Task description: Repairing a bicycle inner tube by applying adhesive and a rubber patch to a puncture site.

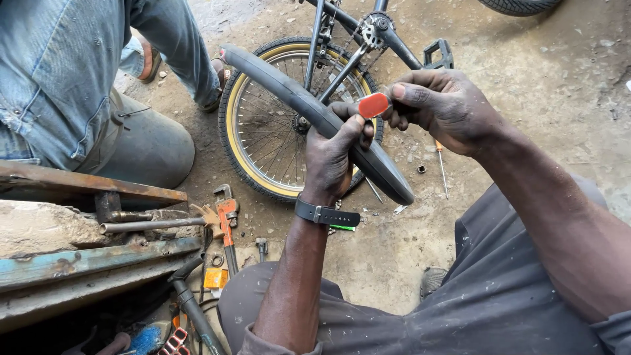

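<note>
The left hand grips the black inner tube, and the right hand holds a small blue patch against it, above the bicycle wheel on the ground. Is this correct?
Not quite: the patch is red, not blue. The head view shows the right hand holding it against the black inner tube, which the left hand grips above the bicycle wheel on the ground.

Far tyre (pixel 519 6) cut by the top edge; bicycle frame (pixel 394 39) likewise. Left hand (pixel 335 154) hides part of the inner tube (pixel 296 98). Seated person (pixel 59 72) cropped at left.
</note>
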